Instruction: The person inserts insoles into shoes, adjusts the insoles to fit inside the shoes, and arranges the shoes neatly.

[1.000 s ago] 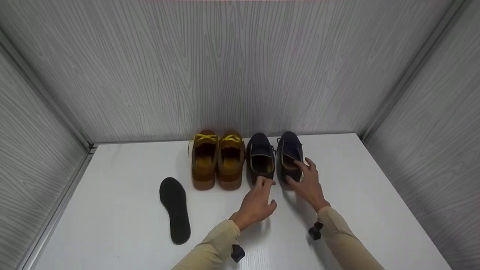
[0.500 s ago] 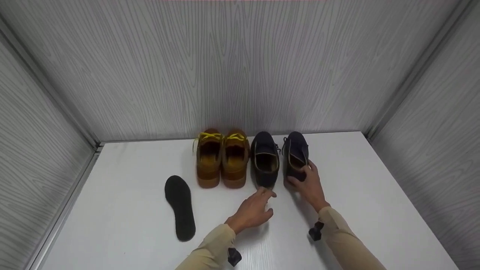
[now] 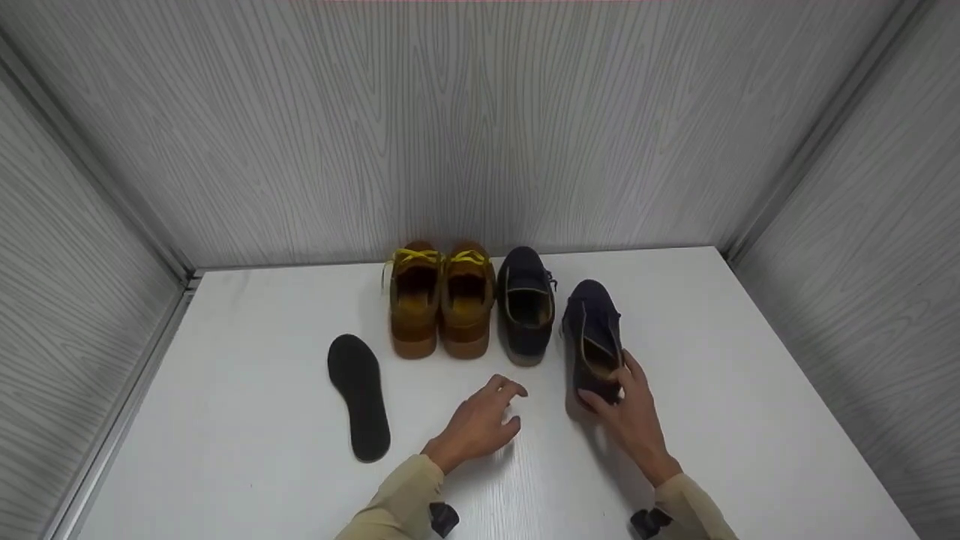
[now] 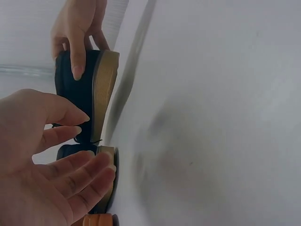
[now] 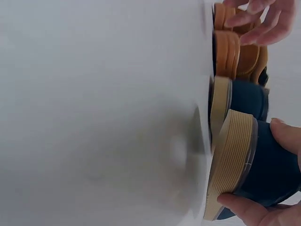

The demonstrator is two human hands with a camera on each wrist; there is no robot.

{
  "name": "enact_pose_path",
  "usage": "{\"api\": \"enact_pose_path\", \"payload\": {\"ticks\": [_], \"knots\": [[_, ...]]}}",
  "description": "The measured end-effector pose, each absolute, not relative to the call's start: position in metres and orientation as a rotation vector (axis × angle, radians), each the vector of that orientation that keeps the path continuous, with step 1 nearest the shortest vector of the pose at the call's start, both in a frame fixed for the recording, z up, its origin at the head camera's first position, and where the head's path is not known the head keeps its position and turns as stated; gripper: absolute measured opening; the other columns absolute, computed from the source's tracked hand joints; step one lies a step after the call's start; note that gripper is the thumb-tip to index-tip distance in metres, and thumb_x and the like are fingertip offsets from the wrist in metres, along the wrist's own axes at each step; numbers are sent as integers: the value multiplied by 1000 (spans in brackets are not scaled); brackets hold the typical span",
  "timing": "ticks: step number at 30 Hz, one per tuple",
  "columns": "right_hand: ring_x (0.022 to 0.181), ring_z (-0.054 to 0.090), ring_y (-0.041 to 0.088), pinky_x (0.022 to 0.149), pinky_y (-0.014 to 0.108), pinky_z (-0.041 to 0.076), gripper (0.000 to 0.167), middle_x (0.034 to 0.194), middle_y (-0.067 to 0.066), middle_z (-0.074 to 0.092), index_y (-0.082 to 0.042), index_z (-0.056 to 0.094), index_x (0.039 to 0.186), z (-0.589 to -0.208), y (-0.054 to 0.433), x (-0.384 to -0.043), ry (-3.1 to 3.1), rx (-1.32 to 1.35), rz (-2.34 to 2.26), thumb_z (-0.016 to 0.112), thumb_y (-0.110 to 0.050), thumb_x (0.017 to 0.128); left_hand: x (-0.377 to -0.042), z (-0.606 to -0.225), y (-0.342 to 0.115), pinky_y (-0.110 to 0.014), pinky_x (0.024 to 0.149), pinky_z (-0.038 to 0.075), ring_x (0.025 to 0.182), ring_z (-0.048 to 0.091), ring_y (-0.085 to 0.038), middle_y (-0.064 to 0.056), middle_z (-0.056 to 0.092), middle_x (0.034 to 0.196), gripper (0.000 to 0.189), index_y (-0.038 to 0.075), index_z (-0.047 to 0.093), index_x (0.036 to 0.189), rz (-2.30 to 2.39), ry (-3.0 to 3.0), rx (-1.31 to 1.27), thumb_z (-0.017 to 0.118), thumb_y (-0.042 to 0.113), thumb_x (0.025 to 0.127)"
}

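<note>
My right hand (image 3: 630, 420) grips the heel of a navy shoe (image 3: 592, 311), thumb on its left side and fingers at the collar. A strip of shadow lies beside the shoe's pale ridged sole (image 4: 106, 77) in the left wrist view. The shoe sits nearer to me than its mate, a second navy shoe (image 3: 525, 268) standing to its left. My left hand (image 3: 476, 424) hovers over the white table with relaxed fingers, holding nothing. In the right wrist view, the gripped shoe's heel (image 5: 277, 165) faces the camera.
Two brown shoes (image 3: 414, 341) with yellow laces stand side by side, left of the navy pair. A dark insole (image 3: 361, 397) lies flat on the white table (image 3: 247, 390) further left. Grey wood-grain panels (image 3: 480, 127) close off the back and sides.
My right hand has closed on the right navy shoe's heel and drawn it toward me, away from its mate. The left hand has backed away from the other navy shoe, toward the lower left.
</note>
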State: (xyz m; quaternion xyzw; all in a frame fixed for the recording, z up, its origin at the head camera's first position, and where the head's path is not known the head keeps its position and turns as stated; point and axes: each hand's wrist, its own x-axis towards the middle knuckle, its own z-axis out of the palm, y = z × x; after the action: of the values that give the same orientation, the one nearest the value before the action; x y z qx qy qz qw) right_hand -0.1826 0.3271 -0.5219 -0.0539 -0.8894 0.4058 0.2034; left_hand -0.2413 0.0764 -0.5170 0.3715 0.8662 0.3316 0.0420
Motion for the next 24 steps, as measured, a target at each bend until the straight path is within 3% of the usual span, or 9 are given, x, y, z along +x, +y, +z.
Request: {"api": "enact_pose_path", "payload": {"ticks": [12,24], "knots": [[131,37,34,93,46,44,33,152,14,25,-8,51,87,-520,290,-135,-2563,-234,1163,81,-19,77,-230,-521,66,-32,79,47,93,58,-20,-3,52,115,32,10,58,121,1112,2617,1153,59,10,89],[123,47,30,87,42,47,38,150,11,27,-15,51,89,-526,272,-112,-2709,-225,1005,83,-25,73,-227,-524,67,-32,80,47,94,59,-20,-3,53,114,31,11,59,119,1126,2614,1160,59,10,88]]}}
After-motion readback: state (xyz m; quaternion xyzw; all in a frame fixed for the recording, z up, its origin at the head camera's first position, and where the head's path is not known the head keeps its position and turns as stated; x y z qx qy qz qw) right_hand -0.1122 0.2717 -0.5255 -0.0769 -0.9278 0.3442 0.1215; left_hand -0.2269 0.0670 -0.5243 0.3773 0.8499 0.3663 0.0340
